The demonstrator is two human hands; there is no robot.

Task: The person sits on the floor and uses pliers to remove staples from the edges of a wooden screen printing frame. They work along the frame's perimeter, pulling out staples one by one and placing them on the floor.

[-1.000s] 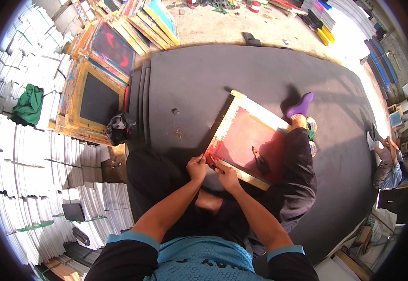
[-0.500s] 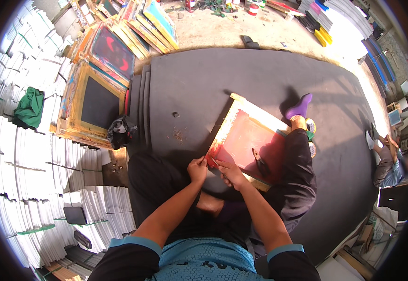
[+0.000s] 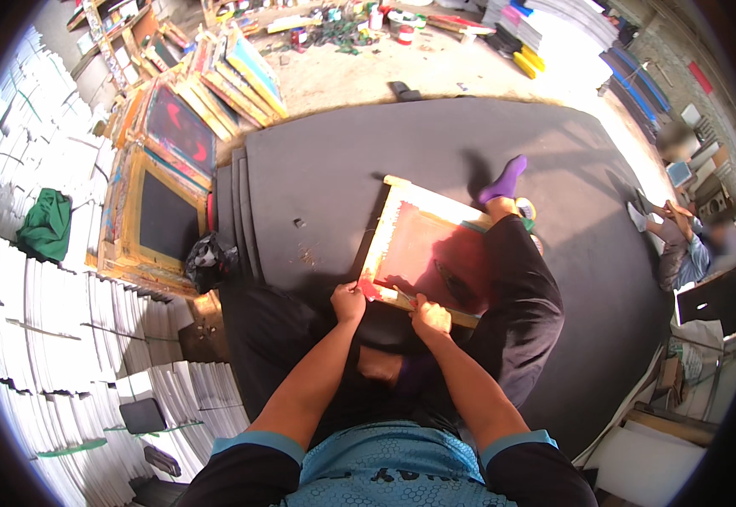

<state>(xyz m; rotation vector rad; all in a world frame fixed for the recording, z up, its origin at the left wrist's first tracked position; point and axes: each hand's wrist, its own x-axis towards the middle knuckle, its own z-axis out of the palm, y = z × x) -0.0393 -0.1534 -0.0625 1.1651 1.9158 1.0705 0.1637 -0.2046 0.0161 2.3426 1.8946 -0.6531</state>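
Note:
A screen-printing frame [image 3: 382, 228] with pale wooden bars and red mesh lies tilted across my lap and the dark sheets. My left hand [image 3: 348, 303] is closed at its near left corner, pinching the red-stained edge. Over the near bar, my right hand [image 3: 431, 319] is closed round a slim tool [image 3: 404, 295] whose thin end points at that corner; its exact kind is too small to make out. On the mesh, in the shadow of my leg, rests a dark pointed tool [image 3: 456, 283], perhaps pliers.
I sit on stacked dark sheets [image 3: 317, 169]. More printing frames [image 3: 144, 207] lean at the left, beside a black plastic bag [image 3: 207, 264] and white sheet stacks [image 3: 55, 338]. Small debris [image 3: 307, 256] lies left of the frame. Another person [image 3: 680, 245] sits at the right.
The view has shifted, so the scene sits further left. My right hand has moved rightward along the near bar, away from my left hand, which stays at the corner.

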